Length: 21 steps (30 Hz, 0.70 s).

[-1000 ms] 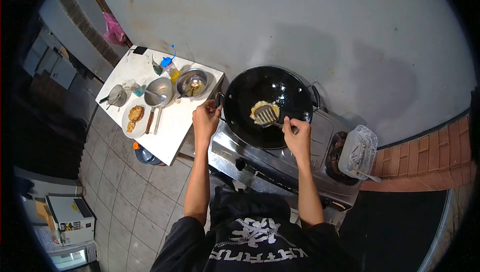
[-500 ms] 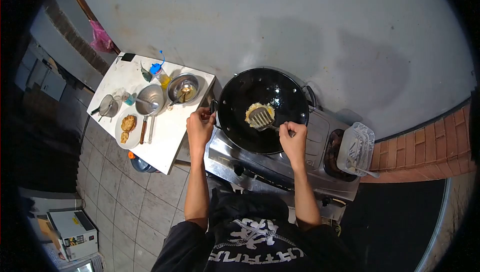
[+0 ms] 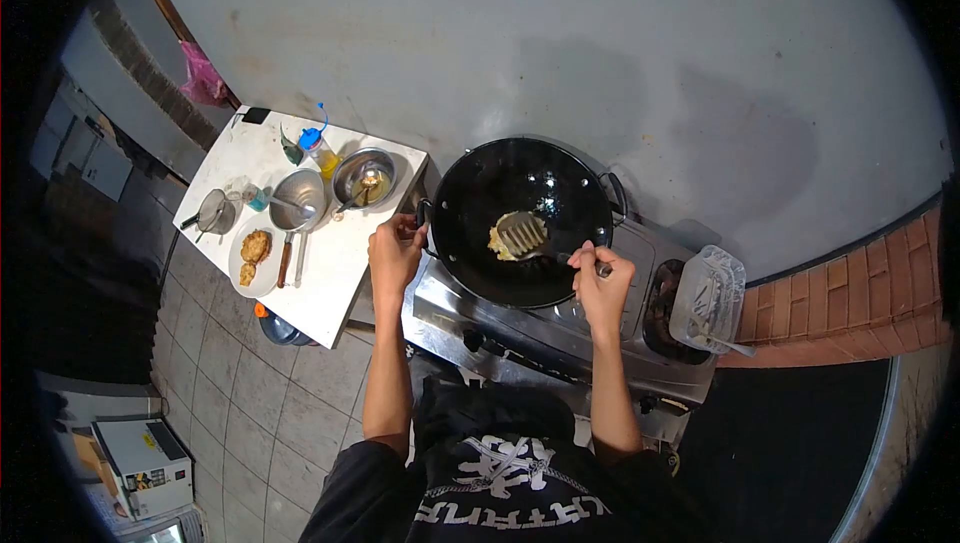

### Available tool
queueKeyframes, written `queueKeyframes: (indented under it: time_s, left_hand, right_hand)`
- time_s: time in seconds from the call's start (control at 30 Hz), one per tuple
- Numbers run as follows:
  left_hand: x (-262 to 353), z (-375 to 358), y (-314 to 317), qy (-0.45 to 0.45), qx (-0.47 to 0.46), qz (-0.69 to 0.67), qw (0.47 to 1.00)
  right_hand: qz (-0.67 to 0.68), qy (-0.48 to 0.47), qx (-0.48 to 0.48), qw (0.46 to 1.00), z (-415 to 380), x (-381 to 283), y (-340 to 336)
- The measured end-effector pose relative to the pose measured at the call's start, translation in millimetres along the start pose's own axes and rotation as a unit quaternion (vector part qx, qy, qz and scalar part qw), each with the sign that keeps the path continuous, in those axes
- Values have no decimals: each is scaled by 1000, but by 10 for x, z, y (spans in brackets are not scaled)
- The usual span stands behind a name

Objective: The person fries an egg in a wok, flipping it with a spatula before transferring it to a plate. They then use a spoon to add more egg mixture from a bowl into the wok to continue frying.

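A black two-handled wok (image 3: 480, 183) stands on the gas stove (image 3: 450, 313). My left hand (image 3: 396, 248) is closed at the wok's left handle. In my right hand (image 3: 603, 283) is the handle of a slotted spatula (image 3: 521, 234). Its slotted blade lies over a yellowish, egg-like piece of food (image 3: 496, 240) near the wok's middle, hiding much of it. The rest of the wok's inside looks dark and shiny.
On the white table (image 3: 335, 298) at left stand a plate (image 3: 240, 278) with browned food, a metal bowl (image 3: 387, 165) holding a spoon, a saucepan (image 3: 297, 193), a strainer (image 3: 213, 211) and a blue-capped bottle (image 3: 318, 148). A clear plastic container (image 3: 708, 295) rests on the stove's right end.
My right hand has shifted slightly right and down, with its grip on the spatula turned. The blade covers more of the food. The left hand stays at the wok handle.
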State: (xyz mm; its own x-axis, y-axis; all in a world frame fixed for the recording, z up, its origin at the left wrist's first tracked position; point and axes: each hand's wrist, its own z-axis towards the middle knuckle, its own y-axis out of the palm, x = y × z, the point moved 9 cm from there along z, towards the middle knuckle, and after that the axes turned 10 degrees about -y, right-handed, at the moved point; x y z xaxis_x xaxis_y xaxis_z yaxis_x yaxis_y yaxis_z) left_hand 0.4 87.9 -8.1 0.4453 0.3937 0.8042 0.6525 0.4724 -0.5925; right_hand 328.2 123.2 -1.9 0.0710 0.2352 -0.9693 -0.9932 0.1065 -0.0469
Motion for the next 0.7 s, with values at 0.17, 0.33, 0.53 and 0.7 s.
queueKeyframes:
  time_s: [0.17, 0.33, 0.53, 0.7]
  left_hand:
    - [-6, 79, -10, 26, 12, 30, 999]
    - [26, 205, 17, 32, -35, 51, 998]
    - [-97, 249, 34, 25, -10, 62, 998]
    - [-22, 273, 23, 39, -27, 77, 996]
  right_hand:
    - [50, -16, 36, 998, 62, -23, -102]
    - [29, -23, -5, 999, 58, 112, -6]
    - [-3, -28, -13, 1000, -29, 68, 172]
    - [-55, -69, -49, 995, 9, 21, 204]
